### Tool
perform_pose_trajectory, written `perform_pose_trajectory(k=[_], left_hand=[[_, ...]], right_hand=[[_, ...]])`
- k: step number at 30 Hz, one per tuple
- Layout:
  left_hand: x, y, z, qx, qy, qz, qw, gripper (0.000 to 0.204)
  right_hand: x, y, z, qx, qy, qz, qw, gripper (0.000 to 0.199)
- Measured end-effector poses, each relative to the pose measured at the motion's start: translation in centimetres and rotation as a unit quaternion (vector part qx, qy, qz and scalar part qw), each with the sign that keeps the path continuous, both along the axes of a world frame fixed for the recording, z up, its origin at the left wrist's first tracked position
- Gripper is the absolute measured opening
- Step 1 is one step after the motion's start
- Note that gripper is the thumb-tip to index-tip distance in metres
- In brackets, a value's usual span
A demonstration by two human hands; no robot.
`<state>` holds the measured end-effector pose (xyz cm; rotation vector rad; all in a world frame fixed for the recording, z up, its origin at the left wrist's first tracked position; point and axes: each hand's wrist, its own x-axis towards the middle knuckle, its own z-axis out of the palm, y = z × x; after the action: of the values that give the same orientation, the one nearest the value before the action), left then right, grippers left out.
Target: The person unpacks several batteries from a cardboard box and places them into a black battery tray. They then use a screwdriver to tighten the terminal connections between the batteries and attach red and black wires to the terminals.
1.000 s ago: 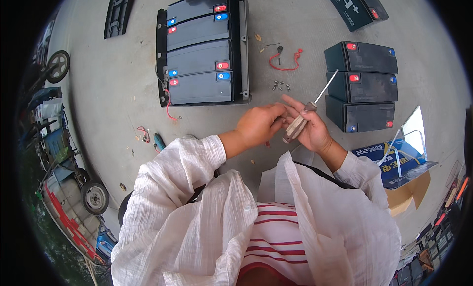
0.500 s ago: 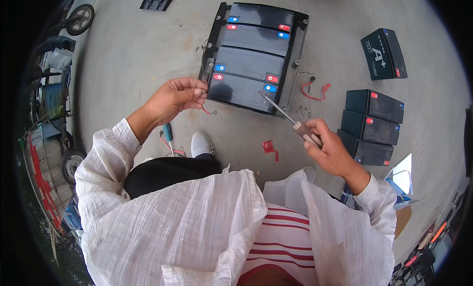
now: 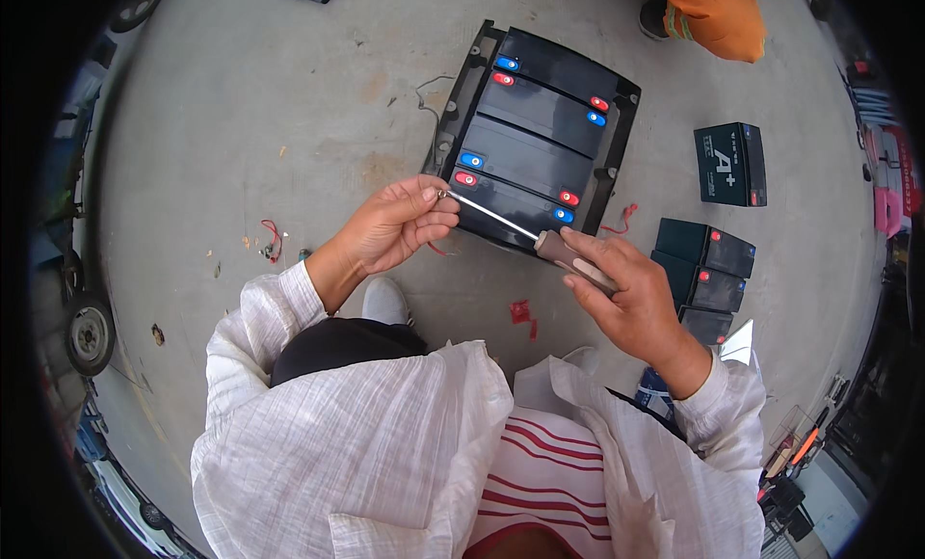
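Observation:
My right hand [image 3: 624, 294] grips the brown handle of a screwdriver [image 3: 540, 239], whose thin metal shaft points left. My left hand [image 3: 395, 222] pinches a small part, too small to make out, at the shaft's tip. Both hands hover over the near edge of a black tray [image 3: 609, 169] on the concrete floor. The tray holds several black batteries [image 3: 525, 159] with red and blue terminal caps.
Three more black batteries [image 3: 701, 270] lie in a row to the right, and a single one [image 3: 729, 164] sits farther back. Red wire bits [image 3: 521, 311] lie near my white shoe [image 3: 385, 299]. A person in orange [image 3: 718, 14] crouches at the top. Wheels [image 3: 92, 332] stand at the left.
My hands were apart half a second ago; the left hand has come back to the screwdriver tip. The view has shifted, so the battery tray now sits under my hands.

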<state>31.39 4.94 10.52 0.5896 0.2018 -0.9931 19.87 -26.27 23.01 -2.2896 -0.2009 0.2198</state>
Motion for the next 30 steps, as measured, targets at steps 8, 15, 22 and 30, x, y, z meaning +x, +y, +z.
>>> perform_pose_trajectory(k=[8, 15, 22, 30], left_hand=[[0.5, 1.3, -0.5, 0.055, -0.052, -0.027, 0.997, 0.021], [0.2, 2.0, 0.5, 0.150, -0.104, -0.037, 0.982, 0.022], [0.1, 1.7, 2.0, 0.148, -0.186, -0.021, 0.971, 0.023], [-0.7, 0.6, 4.8, 0.126, -0.252, -0.046, 0.958, 0.027]], right_hand=[[0.5, 1.5, 0.4, -0.083, -0.042, 0.031, 0.995, 0.051], [0.9, 2.3, 0.3, -0.035, -0.021, 0.005, 0.999, 0.046], [0.6, 0.1, -5.7, 0.219, 0.245, -0.119, 0.937, 0.037], [-0.4, -0.1, -8.0, 0.331, 0.297, -0.121, 0.888, 0.039]])
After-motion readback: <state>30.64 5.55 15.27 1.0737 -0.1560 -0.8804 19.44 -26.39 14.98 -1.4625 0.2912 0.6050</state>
